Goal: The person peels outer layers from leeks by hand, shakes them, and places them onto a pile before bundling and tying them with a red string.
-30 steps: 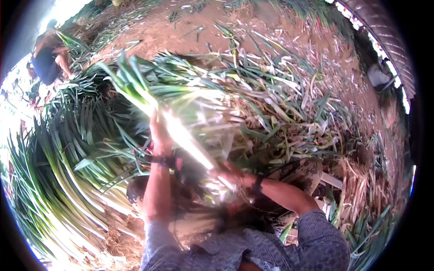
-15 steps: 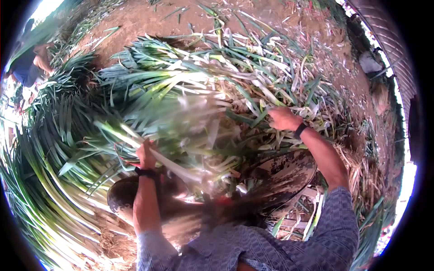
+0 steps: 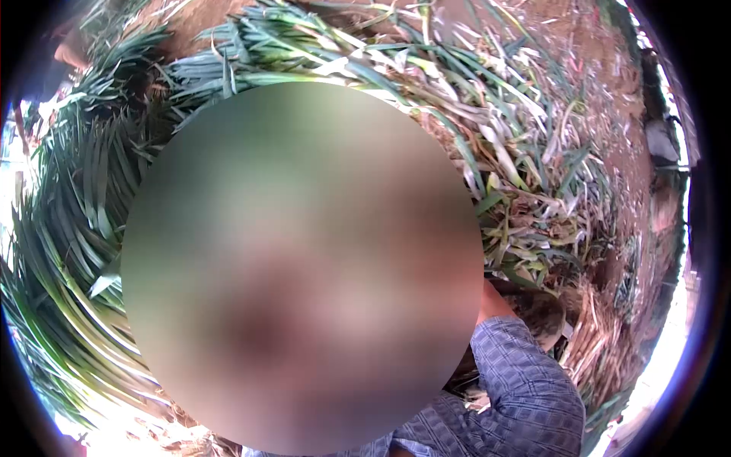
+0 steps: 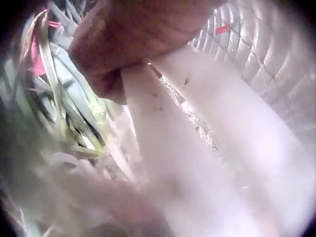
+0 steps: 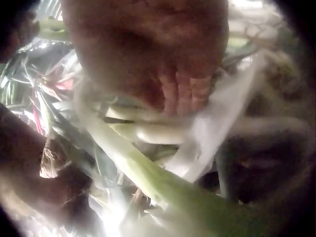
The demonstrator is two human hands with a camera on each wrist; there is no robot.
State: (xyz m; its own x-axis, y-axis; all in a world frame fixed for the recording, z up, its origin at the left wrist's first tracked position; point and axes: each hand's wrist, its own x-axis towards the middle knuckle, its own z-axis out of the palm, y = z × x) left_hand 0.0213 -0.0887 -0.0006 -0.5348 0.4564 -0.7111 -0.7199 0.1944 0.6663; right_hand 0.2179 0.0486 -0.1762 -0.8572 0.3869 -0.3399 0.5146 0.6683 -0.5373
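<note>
In the left wrist view my left hand [image 4: 133, 39] grips two thick white leek stalks [image 4: 173, 143], which spread apart below the fingers. My right hand [image 5: 148, 54] fills the top of the right wrist view, its fingers [image 5: 185, 94] curled. A pale leaf strip [image 5: 202, 133] passes right at the fingertips, and a greener leek leaf [image 5: 133, 168] slants below them. What lies inside the right palm is hidden, so I cannot tell what it holds. A large blurred disc covers both hands in the head view, where the right sleeve [image 3: 525, 365] shows beside it.
A thick row of leeks [image 3: 76, 266] lies at the left, with more leeks [image 3: 282, 38] across the back. Loose peeled leaves [image 3: 533, 221] litter the right side. Dry straw-like stems [image 3: 590, 335] lie beyond the right sleeve. Bare soil [image 3: 598, 99] shows farther back.
My right arm, stretched out to the right half a second ago, is drawn back inward. The disc now covers the middle of the head view. The left hand was gripping the leek in both earlier frames.
</note>
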